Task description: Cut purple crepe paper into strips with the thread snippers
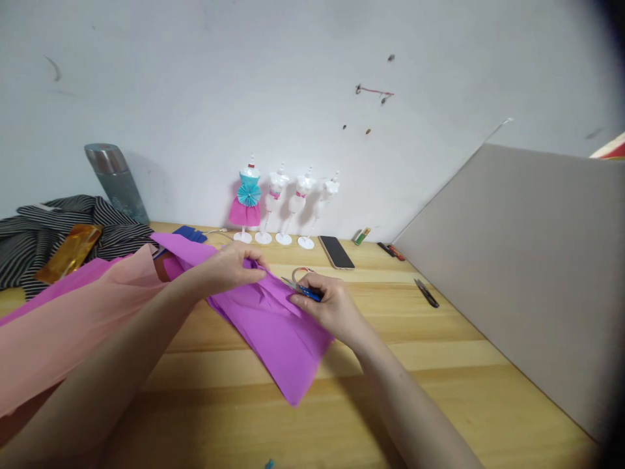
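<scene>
A sheet of purple cloth [288, 348] is held up slantwise over the wooden table, its lower corner pointing toward me. My left hand [229, 266] pinches its upper edge between thumb and fingers. Close by on the right, my right hand [329, 303] is closed around small blue-handled thread snips [308, 293]. Their metal blades point left, at the cloth's edge near my left fingertips. Whether the blades touch the cloth I cannot tell. Part of the snips is hidden in my right palm.
Several small white mannequins [293, 205] stand along the wall, one dressed in blue and pink. A phone [336, 252], black snips [426, 293] and a grey board [512, 260] lie rightward. Leftward are peach cloth [83, 326], striped fabric [117, 221] and a flask [117, 185].
</scene>
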Demonstrator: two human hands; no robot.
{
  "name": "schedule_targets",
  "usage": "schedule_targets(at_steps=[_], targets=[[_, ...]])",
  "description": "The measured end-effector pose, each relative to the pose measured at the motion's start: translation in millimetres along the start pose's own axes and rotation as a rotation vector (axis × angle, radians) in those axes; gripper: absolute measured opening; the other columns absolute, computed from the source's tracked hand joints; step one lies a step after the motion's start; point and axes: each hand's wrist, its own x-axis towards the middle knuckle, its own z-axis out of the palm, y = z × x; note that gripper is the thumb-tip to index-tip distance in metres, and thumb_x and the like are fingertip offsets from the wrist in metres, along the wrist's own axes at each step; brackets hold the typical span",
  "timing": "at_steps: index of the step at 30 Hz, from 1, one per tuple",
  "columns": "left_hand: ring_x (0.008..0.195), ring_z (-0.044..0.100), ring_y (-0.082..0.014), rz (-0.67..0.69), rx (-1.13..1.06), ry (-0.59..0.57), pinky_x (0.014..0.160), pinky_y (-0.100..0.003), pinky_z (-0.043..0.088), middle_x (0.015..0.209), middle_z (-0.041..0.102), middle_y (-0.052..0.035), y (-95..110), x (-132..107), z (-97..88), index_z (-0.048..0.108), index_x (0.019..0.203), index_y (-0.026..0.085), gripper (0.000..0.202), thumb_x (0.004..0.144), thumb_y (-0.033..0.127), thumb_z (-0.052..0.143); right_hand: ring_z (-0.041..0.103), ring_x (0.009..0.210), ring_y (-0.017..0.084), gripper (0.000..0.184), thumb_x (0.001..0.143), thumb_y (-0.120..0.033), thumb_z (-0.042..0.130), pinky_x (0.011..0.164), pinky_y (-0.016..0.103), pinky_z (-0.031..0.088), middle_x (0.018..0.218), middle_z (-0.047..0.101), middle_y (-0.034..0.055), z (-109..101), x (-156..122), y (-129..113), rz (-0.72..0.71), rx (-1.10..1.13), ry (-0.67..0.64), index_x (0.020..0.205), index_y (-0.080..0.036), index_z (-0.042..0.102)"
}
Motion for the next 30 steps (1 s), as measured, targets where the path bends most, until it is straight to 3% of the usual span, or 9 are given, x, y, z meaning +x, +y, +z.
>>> schedule_targets(at_steps=[9, 13, 19, 25, 30], targets=[[0.07, 0.057, -0.0139, 0.112, 0.106, 0.007, 0.067, -0.024, 0.041, 0.07, 0.067, 0.0002, -3.2, -0.5, -4.1, 0.068, 0.072, 0.017, 0.011, 0.074, 0.025, 0.061, 0.045, 0.058, 0.012, 0.02, 0.069, -0.023, 0.071, 0.052, 0.023, 0.035, 0.061, 0.05, -0.0022, 2.7, -2.2, -1.7, 0.009, -0.047, -0.004, 0.064, -0.018, 0.052], [0.068, 0.055, -0.0139, 0.059, 0.137, -0.025, 0.062, -0.023, 0.039, 0.068, 0.065, 0.0007, -0.4, 0.1, 0.8, 0.068, 0.072, 0.016, 0.018, 0.066, 0.032, 0.072, 0.044, 0.056, 0.011, 0.016, 0.071, -0.018, 0.067, 0.053, 0.023, 0.033, 0.061, 0.051, -0.0023, 4.2, -3.4, -2.8, -0.041, -0.117, 0.03, 0.065, -0.019, 0.052], [0.066, 0.056, -0.0127, -0.054, -0.078, -0.119, 0.06, -0.022, 0.041, 0.067, 0.066, 0.0004, 6.6, 1.0, 9.8, 0.072, 0.075, 0.015, 0.018, 0.068, 0.031, 0.068, 0.042, 0.056, 0.011, 0.016, 0.071, -0.01, 0.059, 0.054, 0.023, 0.031, 0.062, 0.051, -0.002, 5.8, -5.5, -6.6, -0.125, -0.17, 0.067, 0.064, -0.019, 0.048], [0.063, 0.056, -0.0122, -0.095, -0.217, -0.201, 0.056, -0.022, 0.04, 0.066, 0.067, -0.001, 1.5, 0.7, 12.0, 0.075, 0.076, 0.015, 0.022, 0.068, 0.034, 0.068, 0.043, 0.057, 0.011, 0.019, 0.075, -0.023, 0.065, 0.053, 0.024, 0.034, 0.062, 0.051, -0.0014, 1.6, -4.6, -9.2, -0.064, -0.05, 0.044, 0.063, -0.018, 0.051], [0.06, 0.055, -0.0107, -0.053, -0.228, -0.204, 0.054, -0.02, 0.04, 0.065, 0.066, -0.0005, -4.5, 1.0, 5.4, 0.073, 0.071, 0.014, 0.02, 0.07, 0.033, 0.068, 0.047, 0.058, 0.012, 0.02, 0.073, -0.029, 0.068, 0.054, 0.024, 0.037, 0.063, 0.053, -0.0015, -22.5, -3.6, -8.9, 0.014, 0.091, 0.01, 0.067, -0.018, 0.054]])
